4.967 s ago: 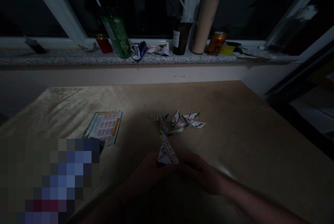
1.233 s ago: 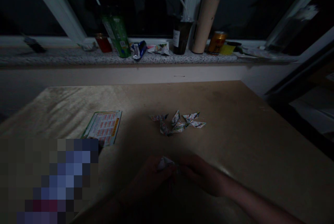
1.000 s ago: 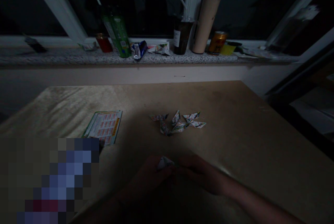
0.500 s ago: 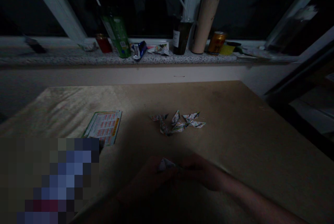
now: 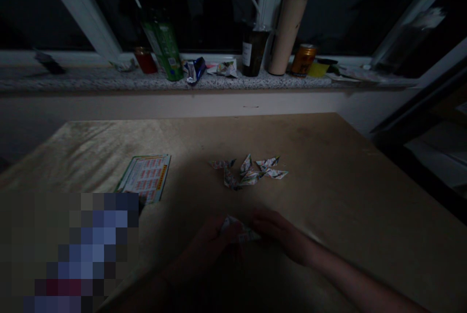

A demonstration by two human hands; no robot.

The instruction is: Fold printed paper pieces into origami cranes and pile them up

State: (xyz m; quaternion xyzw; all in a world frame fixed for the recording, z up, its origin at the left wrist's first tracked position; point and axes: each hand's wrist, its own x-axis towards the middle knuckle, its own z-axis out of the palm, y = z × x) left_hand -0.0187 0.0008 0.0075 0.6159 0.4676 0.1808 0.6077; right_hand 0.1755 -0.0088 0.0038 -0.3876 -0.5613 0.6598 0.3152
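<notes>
In the dim near part of the table, my left hand [image 5: 211,237] is closed on a small folded piece of printed paper [image 5: 249,236], its thumb lying over the top. My right hand [image 5: 275,229] is beside the paper's right end with its fingers stretched out; whether they touch it I cannot tell. Beyond both hands lie several folded paper pieces [image 5: 251,178], pointed at the ends and printed in many colours, some touching one another.
A printed calendar sheet [image 5: 148,173] lies on the table [image 5: 321,167] to the left. A blurred-out patch covers the lower left corner. Along the windowsill [image 5: 120,78] stand a green bottle [image 5: 166,53], a dark cup [image 5: 255,53], a tall flask [image 5: 290,26] and an orange can [image 5: 302,61].
My right hand's fingers have straightened and moved slightly apart from my left hand, so more of the folded paper shows between them. The paper pieces on the table have not moved.
</notes>
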